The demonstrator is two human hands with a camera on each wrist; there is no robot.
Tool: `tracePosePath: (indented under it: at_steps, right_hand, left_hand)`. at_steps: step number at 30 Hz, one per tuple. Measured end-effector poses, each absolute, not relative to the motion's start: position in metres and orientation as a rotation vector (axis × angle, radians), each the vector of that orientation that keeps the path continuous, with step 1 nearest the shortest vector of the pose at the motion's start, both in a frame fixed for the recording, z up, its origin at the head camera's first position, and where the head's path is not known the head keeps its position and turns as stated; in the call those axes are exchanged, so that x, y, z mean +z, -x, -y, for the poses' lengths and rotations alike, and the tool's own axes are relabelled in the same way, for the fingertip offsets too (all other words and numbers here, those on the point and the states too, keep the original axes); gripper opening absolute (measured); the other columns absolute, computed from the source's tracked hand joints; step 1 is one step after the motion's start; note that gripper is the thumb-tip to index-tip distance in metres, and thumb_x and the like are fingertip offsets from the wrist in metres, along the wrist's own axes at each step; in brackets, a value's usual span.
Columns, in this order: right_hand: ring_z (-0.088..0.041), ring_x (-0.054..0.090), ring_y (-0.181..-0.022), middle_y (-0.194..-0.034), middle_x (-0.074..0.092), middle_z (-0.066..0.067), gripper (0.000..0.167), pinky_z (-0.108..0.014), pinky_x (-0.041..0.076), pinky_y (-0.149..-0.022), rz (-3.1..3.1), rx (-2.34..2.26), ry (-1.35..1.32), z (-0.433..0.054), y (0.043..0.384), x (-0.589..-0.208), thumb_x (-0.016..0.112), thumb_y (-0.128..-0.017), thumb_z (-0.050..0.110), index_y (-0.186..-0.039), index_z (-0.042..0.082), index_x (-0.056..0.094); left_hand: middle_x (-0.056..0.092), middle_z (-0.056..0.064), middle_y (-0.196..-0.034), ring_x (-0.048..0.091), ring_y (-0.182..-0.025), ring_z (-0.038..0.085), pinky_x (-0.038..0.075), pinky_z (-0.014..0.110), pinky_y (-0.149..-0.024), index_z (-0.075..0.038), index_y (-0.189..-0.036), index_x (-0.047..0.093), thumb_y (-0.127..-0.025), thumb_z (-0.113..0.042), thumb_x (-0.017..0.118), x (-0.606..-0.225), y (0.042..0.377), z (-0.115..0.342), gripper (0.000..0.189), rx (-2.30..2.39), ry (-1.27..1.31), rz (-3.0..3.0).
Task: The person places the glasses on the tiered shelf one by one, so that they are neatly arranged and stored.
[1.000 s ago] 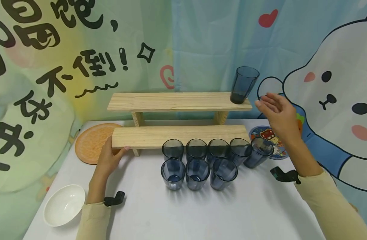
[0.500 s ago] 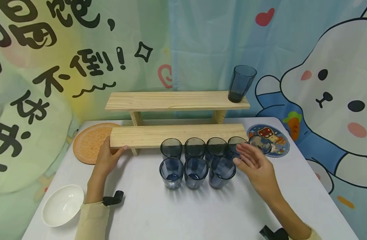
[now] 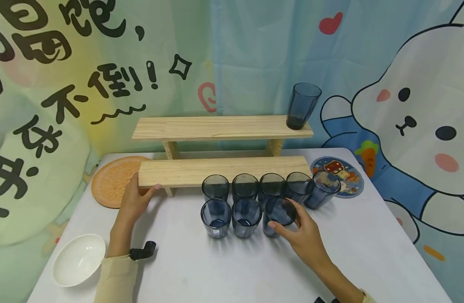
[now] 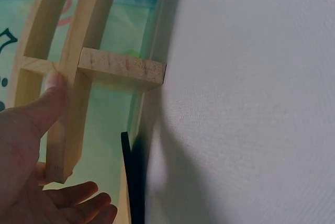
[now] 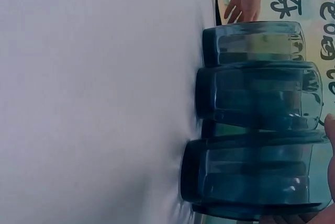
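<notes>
My right hand is curled round a glass in front of the lower shelf, and my left hand pinches the shelf's left end. Lifting it crooked might tip the glasses nearer the shelf.

The place looks like a small tabletop set, arranged with household tableware; the sort of building around it cannot be told. A printed cloth backdrop, softly creased, fills the far side. At its left run bold black Chinese characters over green and yellow; at its right are a large white cartoon animal, a carrot and a red heart. In front stands a white-topped table with blue-grey glass tumblers, a white bowl near left, an orange round mat far left, a cartoon-printed round mat far right, and a two-tier wooden stand, much like a shop display.
</notes>
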State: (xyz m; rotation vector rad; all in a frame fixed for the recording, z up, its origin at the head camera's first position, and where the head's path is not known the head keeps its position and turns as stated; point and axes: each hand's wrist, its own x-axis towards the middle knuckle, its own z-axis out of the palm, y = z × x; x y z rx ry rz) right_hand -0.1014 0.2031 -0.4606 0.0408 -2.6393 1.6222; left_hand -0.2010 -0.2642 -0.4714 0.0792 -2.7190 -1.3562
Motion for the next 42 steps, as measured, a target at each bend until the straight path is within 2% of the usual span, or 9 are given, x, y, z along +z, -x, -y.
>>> tracePosePath:
  at_steps: [3,8,17,25,42]
  right_hand:
    - [-0.034,0.051,-0.145,-0.155,0.051,-0.015,0.09,-0.044,0.038,-0.118,2.616,1.576,-0.085,-0.202,0.102,-0.465,0.089,-0.087,0.037,-0.158,0.007,0.041]
    - [-0.036,0.056,-0.139,-0.15,0.055,-0.018,0.091,-0.046,0.041,-0.115,2.596,1.52,-0.126,-0.201,0.101,-0.468,0.092,-0.084,0.033,-0.155,0.004,0.043]
    - [-0.035,0.054,-0.141,-0.151,0.055,-0.017,0.086,-0.042,0.039,-0.118,2.567,1.571,-0.145,-0.201,0.102,-0.472,0.092,-0.085,0.028,-0.153,0.004,0.046]
    - [-0.035,0.052,-0.144,-0.153,0.053,-0.016,0.086,-0.047,0.038,-0.119,2.608,1.552,-0.114,-0.2,0.101,-0.471,0.09,-0.086,0.034,-0.154,0.005,0.045]
    - [-0.037,0.055,-0.141,-0.15,0.056,-0.018,0.085,-0.041,0.04,-0.116,2.58,1.557,-0.117,-0.2,0.1,-0.471,0.092,-0.085,0.03,-0.152,0.003,0.047]
  left_hand:
    - [0.038,0.036,-0.158,0.036,-0.15,0.051,0.028,0.065,-0.122,0.008,-0.161,0.024,-0.103,-0.033,0.071,-0.471,0.201,0.264,0.085,-1.348,-0.081,2.724]
    - [0.039,0.036,-0.157,0.037,-0.149,0.051,0.029,0.066,-0.122,0.009,-0.161,0.024,-0.103,-0.032,0.071,-0.469,0.2,0.264,0.085,-1.325,-0.079,2.727]
    - [0.041,0.036,-0.156,0.039,-0.147,0.052,0.031,0.066,-0.12,0.009,-0.16,0.026,-0.103,-0.03,0.072,-0.471,0.2,0.262,0.083,-1.328,-0.086,2.71]
    - [0.036,0.035,-0.16,0.034,-0.151,0.051,0.027,0.065,-0.123,0.007,-0.162,0.021,-0.104,-0.034,0.07,-0.468,0.198,0.261,0.086,-1.315,-0.12,2.758]
    - [0.033,0.035,-0.163,0.03,-0.153,0.05,0.025,0.065,-0.124,0.005,-0.164,0.019,-0.104,-0.035,0.069,-0.468,0.199,0.259,0.088,-1.325,-0.135,2.767]
